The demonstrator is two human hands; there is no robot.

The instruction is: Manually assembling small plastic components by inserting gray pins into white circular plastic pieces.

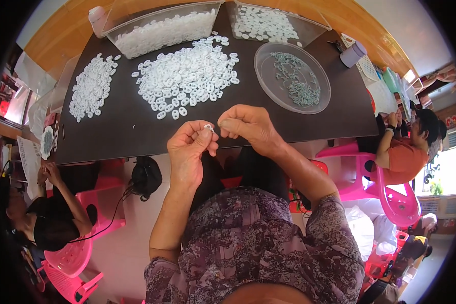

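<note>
Just over the table's near edge, my left hand (190,147) pinches a small white plastic piece (209,128) between thumb and fingertips. Close beside it on the right, my right hand (251,127) has its thumb and forefinger pressed together; whatever they hold, if anything, is too small to see. A large heap of white oval pieces with holes (187,73) lies beyond my hands. To the right of that heap, a round clear tray (262,76) holds many small grey-green screw-like parts (304,93).
Another heap of white pieces (92,86) lies on the dark table (137,133) at left. Two clear bins (162,38) (309,40) of white pieces stand at the back. A lidded container (353,54) is at far right. People sit on pink chairs on both sides.
</note>
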